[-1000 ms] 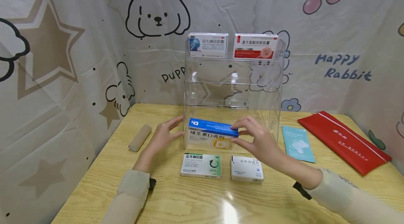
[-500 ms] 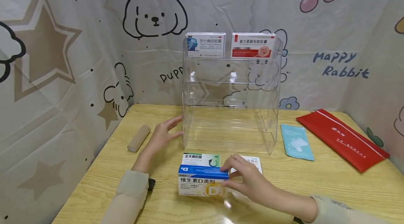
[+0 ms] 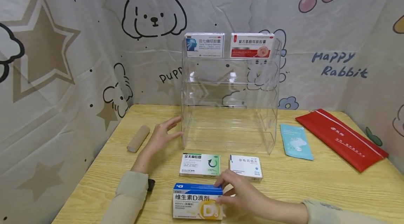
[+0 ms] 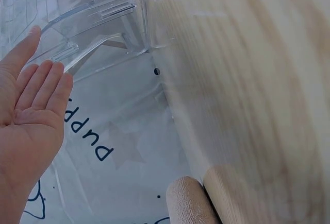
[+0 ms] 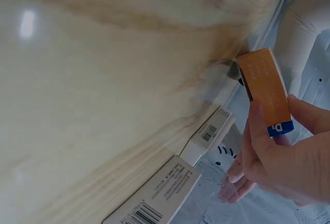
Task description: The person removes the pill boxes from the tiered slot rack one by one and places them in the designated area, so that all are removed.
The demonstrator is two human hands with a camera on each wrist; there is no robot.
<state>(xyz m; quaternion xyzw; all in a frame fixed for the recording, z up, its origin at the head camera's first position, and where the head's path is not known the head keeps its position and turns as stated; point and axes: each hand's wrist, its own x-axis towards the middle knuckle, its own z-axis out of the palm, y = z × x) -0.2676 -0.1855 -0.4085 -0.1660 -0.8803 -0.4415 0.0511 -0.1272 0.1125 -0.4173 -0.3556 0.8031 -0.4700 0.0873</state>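
Observation:
My right hand pinches the right end of a blue and white vitamin D drops box near the front of the table. In the right wrist view the orange end of that medicine box faces the camera, between thumb and fingers. My left hand has its fingers extended at the left side of a clear acrylic display rack. The left wrist view shows this hand with straight fingers beside the rack. A green and white medicine box and a white one lie in front of the rack.
On the rack's top tier stand a blue and white box and a red and white box. A cardboard-coloured roll lies at left. A teal packet and a red pouch lie at right.
The right hand has carried the vitamin D drops box from the front of the rack's lowest tier toward the table's front, past the two lying boxes. The left hand stays by the rack.

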